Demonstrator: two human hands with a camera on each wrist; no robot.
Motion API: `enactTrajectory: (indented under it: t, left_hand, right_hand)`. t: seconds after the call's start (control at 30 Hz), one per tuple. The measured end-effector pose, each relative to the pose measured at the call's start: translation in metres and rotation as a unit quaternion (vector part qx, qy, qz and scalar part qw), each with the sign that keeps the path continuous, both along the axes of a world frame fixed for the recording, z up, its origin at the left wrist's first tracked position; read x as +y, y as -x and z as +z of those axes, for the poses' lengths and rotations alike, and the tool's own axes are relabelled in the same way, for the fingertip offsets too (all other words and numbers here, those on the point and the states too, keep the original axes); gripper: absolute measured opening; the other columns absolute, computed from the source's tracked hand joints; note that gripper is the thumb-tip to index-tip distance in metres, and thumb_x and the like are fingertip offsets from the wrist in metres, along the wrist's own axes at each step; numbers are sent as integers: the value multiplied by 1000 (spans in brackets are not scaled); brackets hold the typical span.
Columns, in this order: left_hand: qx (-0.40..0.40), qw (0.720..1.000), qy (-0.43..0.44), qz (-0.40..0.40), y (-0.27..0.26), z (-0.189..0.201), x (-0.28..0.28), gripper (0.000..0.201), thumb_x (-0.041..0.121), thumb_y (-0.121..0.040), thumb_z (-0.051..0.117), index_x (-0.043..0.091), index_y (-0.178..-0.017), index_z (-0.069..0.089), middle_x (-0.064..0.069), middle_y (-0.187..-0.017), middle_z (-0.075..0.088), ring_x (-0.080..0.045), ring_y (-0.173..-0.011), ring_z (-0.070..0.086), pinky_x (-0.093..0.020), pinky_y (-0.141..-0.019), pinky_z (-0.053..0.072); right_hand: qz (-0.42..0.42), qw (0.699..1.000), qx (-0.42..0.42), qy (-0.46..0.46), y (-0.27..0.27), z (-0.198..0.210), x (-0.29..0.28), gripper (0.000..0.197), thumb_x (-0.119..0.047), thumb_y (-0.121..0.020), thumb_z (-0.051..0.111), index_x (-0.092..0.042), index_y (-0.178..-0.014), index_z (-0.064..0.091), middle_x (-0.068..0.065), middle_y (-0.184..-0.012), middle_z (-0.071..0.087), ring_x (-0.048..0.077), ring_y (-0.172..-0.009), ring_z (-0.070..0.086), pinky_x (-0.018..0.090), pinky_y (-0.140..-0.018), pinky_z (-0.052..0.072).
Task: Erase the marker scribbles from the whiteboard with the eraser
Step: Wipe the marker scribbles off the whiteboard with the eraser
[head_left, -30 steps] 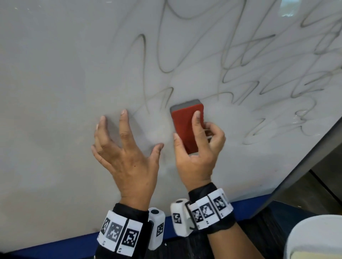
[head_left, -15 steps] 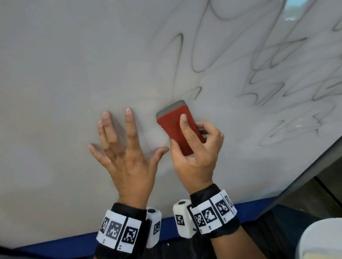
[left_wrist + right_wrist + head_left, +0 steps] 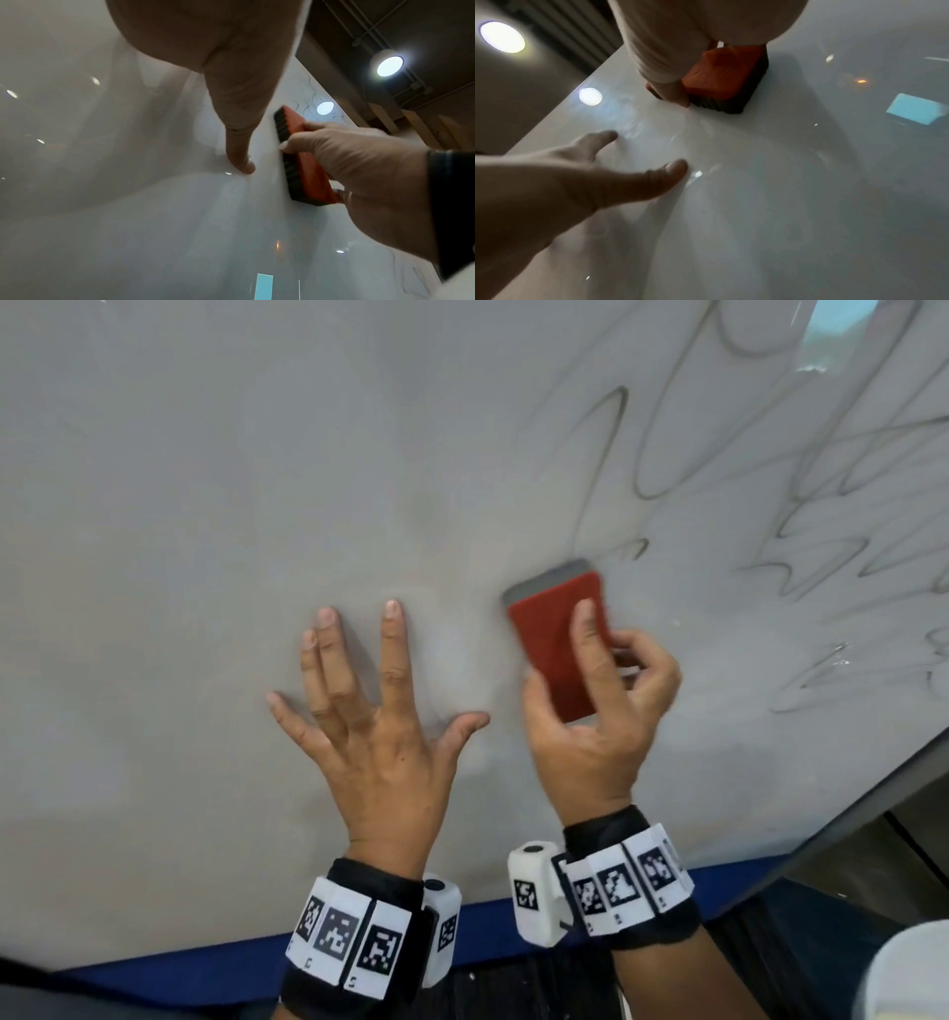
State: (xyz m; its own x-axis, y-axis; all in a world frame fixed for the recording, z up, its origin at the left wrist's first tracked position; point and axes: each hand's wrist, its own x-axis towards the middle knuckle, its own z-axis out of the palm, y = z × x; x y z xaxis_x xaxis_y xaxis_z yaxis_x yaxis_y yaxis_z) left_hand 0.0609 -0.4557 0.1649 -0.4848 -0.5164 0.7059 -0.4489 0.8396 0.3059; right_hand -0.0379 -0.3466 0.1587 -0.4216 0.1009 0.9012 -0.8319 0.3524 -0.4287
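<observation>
My right hand (image 3: 590,711) grips the red eraser (image 3: 557,644), left hand (image 3: 380,737) splayed flat on the whiteboard (image 3: 205,505); left side clean, scribbles (image 3: 821,531) remain right.

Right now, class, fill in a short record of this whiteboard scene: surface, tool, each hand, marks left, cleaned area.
Surface: glossy white whiteboard, blue lower edge
Tool: red block eraser with dark felt pad, pad flat against the board
Right hand: grips the eraser, thumb and fingers on opposite sides
Left hand: fingers spread, fingertips touching the board, holding nothing
Marks left: thin dark marker scribbles, upper right of the eraser
Cleaned area: the board's left part, no lines visible
</observation>
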Motion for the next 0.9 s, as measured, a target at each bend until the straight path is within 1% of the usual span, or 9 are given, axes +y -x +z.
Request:
enactTrajectory:
  t: [0.1,0.23,0.33,0.4,0.5,0.6,0.77,0.83,0.9]
  left_hand:
    - [-3,1000,-1,3,0,1,1,125,77,-67,69,34,-157,-6,-10,-160,0,-27,-149,-3,-73,-112,7]
    - [2,1000,-7,5,0,0,1,122,69,-67,75,30,-157,3,-11,-160,1,-28,-150,-3,-74,-112,8]
    - [7,1000,-13,-3,0,0,1,121,72,-69,72,33,-157,-1,-9,-160,0,-28,-150,-2,-74,-112,7]
    - [2,1000,-15,-2,-1,1,2,124,73,-68,72,36,-157,-5,-9,-160,-1,-28,-150,-2,-73,-113,7]
    - [3,1000,-25,-1,-2,4,6,123,67,-65,77,33,-156,1,-7,-160,-1,-29,-150,0,-72,-113,9]
    - [27,998,-54,-11,0,10,14,119,52,-66,85,28,-156,11,-7,-159,0,-32,-150,2,-73,-112,14]
    - [66,993,-96,-29,10,17,32,108,32,-70,86,19,-156,21,-24,-161,4,-40,-149,1,-70,-114,15]
    - [63,992,-110,-28,15,19,38,112,33,-70,86,18,-158,17,-25,-161,1,-41,-150,-1,-69,-115,14]
    - [60,992,-112,-26,19,19,44,115,35,-71,86,15,-158,14,-25,-161,1,-41,-150,-1,-69,-115,14]
  right_hand:
    - [-16,999,-26,33,1,1,-4,59,-11,-76,81,-7,-131,60,16,-108,48,37,-90,50,49,-74,51]
    - [24,999,-33,1,-21,-9,-19,62,-12,-76,80,-15,-134,58,11,-113,48,31,-97,50,48,-78,51]
    - [22,998,2,-59,-16,-12,-9,60,-15,-77,78,-24,-133,58,4,-115,46,27,-98,48,50,-79,50]
    - [-2,1000,-1,-26,-3,-11,4,61,-13,-78,79,-19,-135,58,4,-115,45,31,-97,50,50,-79,51]
    - [-27,998,-33,55,11,-8,12,63,-7,-77,81,-6,-135,55,9,-112,41,30,-96,48,40,-82,54]
    - [-7,995,-67,73,-1,-9,2,65,-7,-76,81,-7,-136,53,11,-111,41,31,-95,48,27,-87,47]
    - [14,997,-14,-76,-7,-30,13,62,-14,-77,80,-25,-134,57,7,-114,48,26,-98,49,47,-83,50]
    - [-8,999,-31,-27,13,-32,34,63,-13,-79,80,-21,-136,55,9,-114,47,30,-100,50,49,-85,51]
    - [-16,997,-69,43,30,-32,51,67,-13,-80,80,-17,-139,49,11,-115,43,35,-102,51,43,-93,51]
